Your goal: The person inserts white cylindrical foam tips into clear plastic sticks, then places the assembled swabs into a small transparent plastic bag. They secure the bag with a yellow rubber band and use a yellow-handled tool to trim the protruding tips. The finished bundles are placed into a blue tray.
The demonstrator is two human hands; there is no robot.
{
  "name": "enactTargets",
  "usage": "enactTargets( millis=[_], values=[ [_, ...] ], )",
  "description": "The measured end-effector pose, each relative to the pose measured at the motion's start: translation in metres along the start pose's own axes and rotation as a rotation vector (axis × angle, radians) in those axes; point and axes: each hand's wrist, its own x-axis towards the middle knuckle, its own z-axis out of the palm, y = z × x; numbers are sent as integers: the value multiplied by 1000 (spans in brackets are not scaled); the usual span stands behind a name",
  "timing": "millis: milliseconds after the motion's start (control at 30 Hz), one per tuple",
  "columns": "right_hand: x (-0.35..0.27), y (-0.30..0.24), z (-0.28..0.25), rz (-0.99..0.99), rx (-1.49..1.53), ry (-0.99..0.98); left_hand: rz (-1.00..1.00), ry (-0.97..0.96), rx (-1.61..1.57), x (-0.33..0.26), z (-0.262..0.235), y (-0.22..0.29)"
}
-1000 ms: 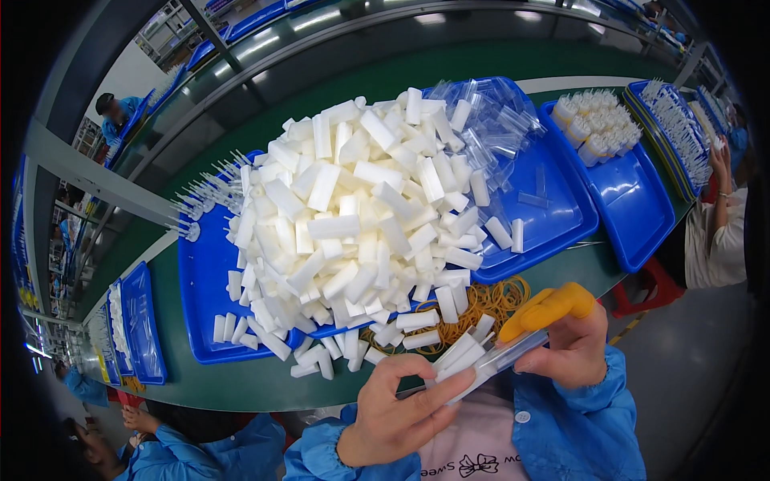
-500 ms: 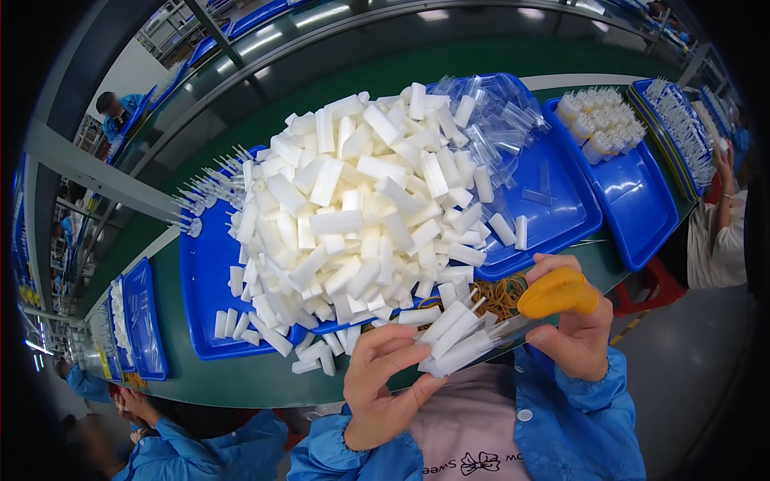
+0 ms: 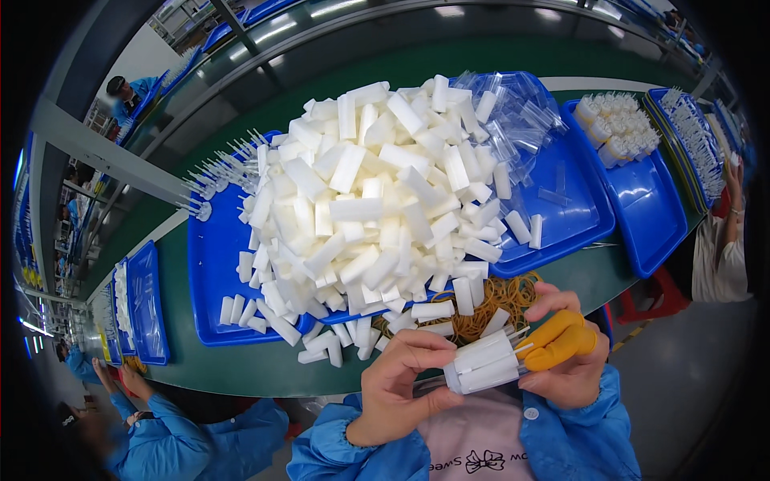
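Note:
In front of my chest, a bundle of white foam pieces (image 3: 485,362) lies almost level, with thin pale stems at its right end. My left hand (image 3: 405,389) is closed on its left end, thumb below and fingers above. My right hand (image 3: 573,357) closes around the stem end, and two of its fingers wear yellow finger covers (image 3: 555,341). Whether a band is on the bundle cannot be made out. Just beyond lies a heap of tan rubber bands (image 3: 493,311) with a few foam pieces on it. A large pile of white foam pieces (image 3: 361,208) rises behind.
Blue trays (image 3: 200,301) hold the pile; stemmed white parts (image 3: 233,164) stand at its far left. Clear plastic pieces (image 3: 525,112) fill a tray at right. Farther right, a blue tray (image 3: 654,236) carries banded bundles (image 3: 616,128). Co-workers in blue (image 3: 208,445) sit nearby.
The bundle has turned more level and its pieces sit closer together. My right hand has shifted slightly down, its covered fingers now against the stem end. More rubber bands show.

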Motion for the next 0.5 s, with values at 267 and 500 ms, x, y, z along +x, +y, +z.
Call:
enactTargets(
  millis=[267,500],
  values=[
    [1,3,3,-3,-59,-70,-10,47,-30,-2,0,-7],
    [69,27,-63,94,-476,170,-27,121,-62,-4,-5,-7]
  ],
)
